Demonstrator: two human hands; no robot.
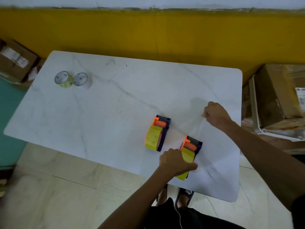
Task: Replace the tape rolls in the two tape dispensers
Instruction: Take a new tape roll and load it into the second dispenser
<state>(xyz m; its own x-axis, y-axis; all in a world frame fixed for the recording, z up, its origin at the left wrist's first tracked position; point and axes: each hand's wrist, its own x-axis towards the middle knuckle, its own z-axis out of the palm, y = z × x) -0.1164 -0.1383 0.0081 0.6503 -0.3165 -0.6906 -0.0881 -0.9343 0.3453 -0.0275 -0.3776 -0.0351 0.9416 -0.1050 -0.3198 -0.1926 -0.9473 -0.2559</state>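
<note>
Gripping near dispenser (189, 156) — left hand (175, 162); right hand (216, 114) fisted.

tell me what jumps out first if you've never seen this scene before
Two orange-and-purple tape dispensers with yellow rolls stand out near the table's front right: the near dispenser is under the left hand, while the other dispenser stands free just behind and left of it. The right hand is closed, seemingly pulling clear tape away from the near one. Two loose rolls sit at the far left corner.

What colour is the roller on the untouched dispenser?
Orange roller; head view shows it best.
</note>
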